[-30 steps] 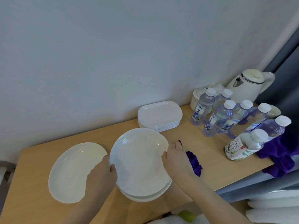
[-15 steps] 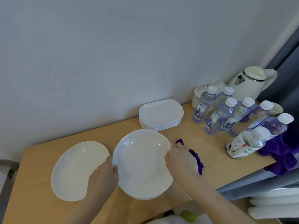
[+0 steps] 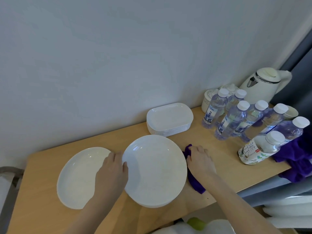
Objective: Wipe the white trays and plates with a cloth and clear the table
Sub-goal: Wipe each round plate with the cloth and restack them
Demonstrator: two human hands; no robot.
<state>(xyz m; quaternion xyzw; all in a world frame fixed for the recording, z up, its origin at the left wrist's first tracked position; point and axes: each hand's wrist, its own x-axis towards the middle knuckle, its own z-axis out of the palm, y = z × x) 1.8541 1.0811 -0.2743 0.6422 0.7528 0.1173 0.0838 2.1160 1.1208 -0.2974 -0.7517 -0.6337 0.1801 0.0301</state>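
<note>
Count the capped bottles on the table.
7: six clear water bottles clustered at the right before the kettle, plus one labelled drink bottle nearest the front edge. More may be hidden.

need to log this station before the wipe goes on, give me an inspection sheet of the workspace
surface: wooden table, set against a wall
job's things: stack of round plates in the middle; oval plate beside it; stack of white trays behind; purple cloth on the table
clutter: water bottles, tea bottle, kettle, jars, second purple cloth over the table edge
grippers: left hand grips the round stack's rim; right hand pinches the purple cloth
cables: nothing seen
surroundings: grey wall
</note>
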